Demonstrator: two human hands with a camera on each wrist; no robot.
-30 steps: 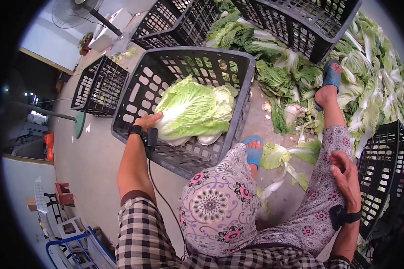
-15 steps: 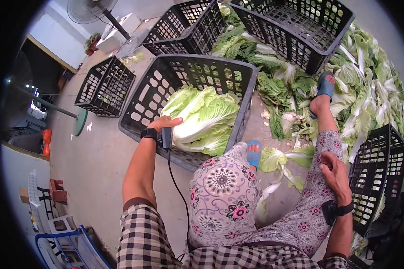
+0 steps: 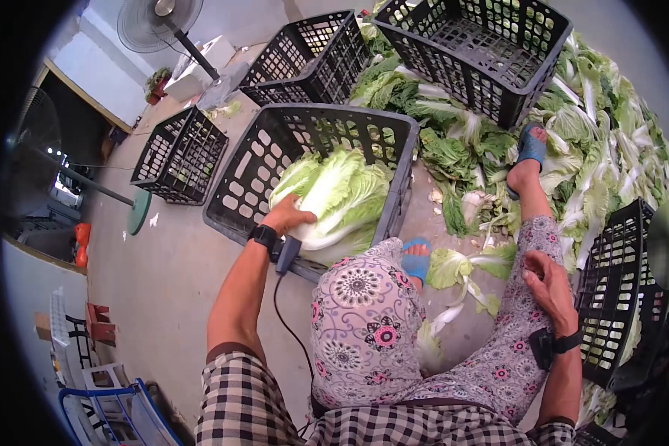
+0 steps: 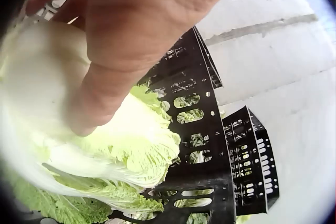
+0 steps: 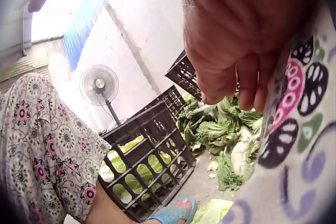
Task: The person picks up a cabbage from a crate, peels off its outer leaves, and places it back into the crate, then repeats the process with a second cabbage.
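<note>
A black plastic crate [image 3: 230,212] stands before the person's left knee, with pale green napa cabbages [image 3: 342,197] inside. My left hand [image 3: 288,217] grips one at its white base. In the left wrist view the thumb of the left hand [image 4: 121,50] lies across the white of that napa cabbage [image 4: 47,82], its fingers on the far side. On the patterned trousers over the right leg rests my right hand [image 3: 550,282], its fingers loosely bent and holding nothing. The right wrist view shows the right hand [image 5: 236,40] against the trouser cloth.
Loose cabbage leaves [image 3: 602,163] are heaped at the right. Other black crates stand at the back [image 3: 461,67], the left [image 3: 178,156] and the right [image 3: 609,297]. A standing fan [image 3: 160,22] is at the back left. A cable [image 3: 293,334] runs from the left wrist camera.
The top cabbage has turned in the crate, its leafy end swinging toward the back. My left hand has shifted along with its base, closer to the left knee. The right hand stays on the leg.
</note>
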